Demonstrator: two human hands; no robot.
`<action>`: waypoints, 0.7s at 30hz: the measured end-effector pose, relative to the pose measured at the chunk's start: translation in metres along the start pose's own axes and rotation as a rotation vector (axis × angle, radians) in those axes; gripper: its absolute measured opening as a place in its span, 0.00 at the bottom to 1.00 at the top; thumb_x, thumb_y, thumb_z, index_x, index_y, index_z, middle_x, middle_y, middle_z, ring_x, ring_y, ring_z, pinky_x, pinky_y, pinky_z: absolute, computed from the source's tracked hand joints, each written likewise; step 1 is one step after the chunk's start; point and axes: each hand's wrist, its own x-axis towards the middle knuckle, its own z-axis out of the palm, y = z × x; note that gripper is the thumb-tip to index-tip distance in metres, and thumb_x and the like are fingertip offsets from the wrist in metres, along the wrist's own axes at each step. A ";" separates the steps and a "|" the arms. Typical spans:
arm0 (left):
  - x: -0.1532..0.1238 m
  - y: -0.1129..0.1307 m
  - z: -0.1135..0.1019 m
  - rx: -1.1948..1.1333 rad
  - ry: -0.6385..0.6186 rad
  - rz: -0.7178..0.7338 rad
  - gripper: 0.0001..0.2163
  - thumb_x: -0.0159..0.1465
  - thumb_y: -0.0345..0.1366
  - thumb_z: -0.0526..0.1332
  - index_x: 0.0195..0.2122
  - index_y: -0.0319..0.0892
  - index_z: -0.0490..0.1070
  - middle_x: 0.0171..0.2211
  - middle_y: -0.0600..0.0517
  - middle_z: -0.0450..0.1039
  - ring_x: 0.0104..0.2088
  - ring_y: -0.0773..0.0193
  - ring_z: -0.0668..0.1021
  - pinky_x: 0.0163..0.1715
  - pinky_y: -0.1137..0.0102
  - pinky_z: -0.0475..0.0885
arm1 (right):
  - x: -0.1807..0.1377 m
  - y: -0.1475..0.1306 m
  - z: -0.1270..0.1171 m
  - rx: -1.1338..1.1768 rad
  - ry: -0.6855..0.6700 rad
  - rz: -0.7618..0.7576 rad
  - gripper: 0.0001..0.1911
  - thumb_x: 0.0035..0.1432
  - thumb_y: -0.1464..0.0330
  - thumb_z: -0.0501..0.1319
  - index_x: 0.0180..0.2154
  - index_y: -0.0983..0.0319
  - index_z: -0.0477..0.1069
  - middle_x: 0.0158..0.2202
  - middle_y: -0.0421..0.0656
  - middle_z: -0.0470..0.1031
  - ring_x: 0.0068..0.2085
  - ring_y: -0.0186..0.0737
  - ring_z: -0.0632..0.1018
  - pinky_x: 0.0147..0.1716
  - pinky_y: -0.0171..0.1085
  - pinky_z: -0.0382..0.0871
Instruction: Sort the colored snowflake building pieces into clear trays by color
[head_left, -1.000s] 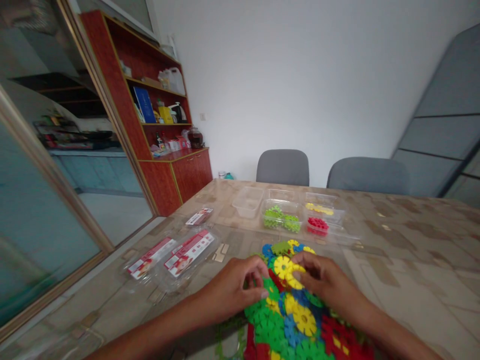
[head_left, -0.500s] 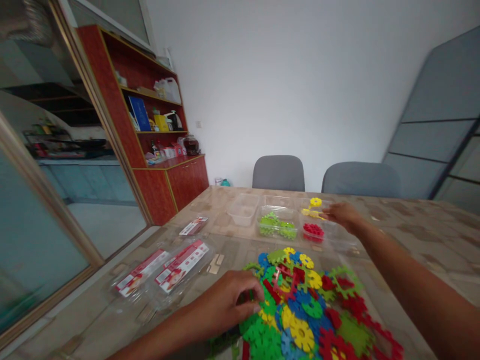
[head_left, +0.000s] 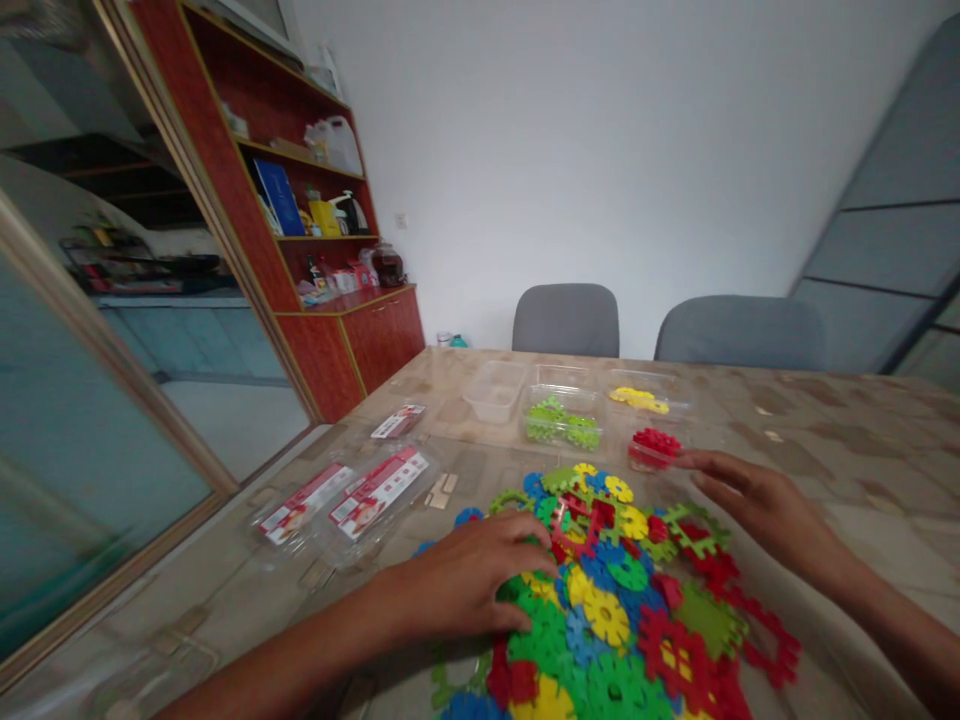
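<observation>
A heap of flat plastic interlocking pieces (head_left: 615, 600), in green, yellow, red and blue, lies on the table in front of me. My left hand (head_left: 469, 575) rests on the heap's left edge, fingers curled over green pieces. My right hand (head_left: 757, 505) hovers open above the heap's right side, fingers stretched toward a clear tray of red pieces (head_left: 654, 447). Behind it stand a clear tray of yellow pieces (head_left: 639, 398), one of green pieces (head_left: 562, 425) and an empty clear tray (head_left: 495, 390).
Clear lids with red labels (head_left: 352, 500) lie on the table (head_left: 840, 420) to the left. Two grey chairs (head_left: 566, 318) stand at the far side. A red-brown shelf cabinet (head_left: 300, 220) and a glass sliding door (head_left: 90, 400) are on the left.
My right hand has come back from the yellow tray with nothing in it and now hovers by the red tray. The yellow piece it held is gone from it. My left hand stays on the heap.
</observation>
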 end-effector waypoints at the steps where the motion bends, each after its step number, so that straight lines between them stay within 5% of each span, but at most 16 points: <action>1: 0.001 0.000 0.002 0.024 -0.015 -0.006 0.22 0.57 0.37 0.72 0.52 0.49 0.69 0.55 0.48 0.67 0.54 0.54 0.71 0.54 0.63 0.65 | -0.003 -0.001 -0.002 -0.041 0.032 -0.058 0.15 0.54 0.57 0.59 0.38 0.56 0.79 0.44 0.47 0.82 0.46 0.56 0.80 0.50 0.52 0.70; 3: 0.002 -0.003 0.005 0.059 -0.020 -0.011 0.19 0.59 0.36 0.70 0.50 0.48 0.70 0.53 0.48 0.69 0.52 0.55 0.72 0.52 0.64 0.67 | -0.006 -0.002 -0.006 -0.114 0.099 -0.126 0.16 0.56 0.56 0.57 0.39 0.57 0.77 0.44 0.46 0.82 0.45 0.54 0.80 0.48 0.51 0.72; 8: 0.004 -0.006 0.009 0.107 0.011 -0.007 0.11 0.63 0.34 0.66 0.46 0.46 0.71 0.50 0.50 0.71 0.49 0.58 0.74 0.50 0.67 0.68 | -0.006 0.014 -0.013 -0.294 0.083 -0.064 0.16 0.56 0.56 0.55 0.36 0.59 0.74 0.31 0.47 0.81 0.27 0.47 0.80 0.26 0.42 0.74; 21: 0.003 -0.002 0.006 0.152 -0.009 0.009 0.10 0.64 0.33 0.64 0.47 0.45 0.71 0.50 0.50 0.72 0.49 0.60 0.75 0.49 0.70 0.67 | 0.026 0.045 0.005 -0.357 0.095 -0.202 0.16 0.56 0.59 0.54 0.37 0.62 0.75 0.32 0.48 0.71 0.23 0.41 0.74 0.26 0.42 0.70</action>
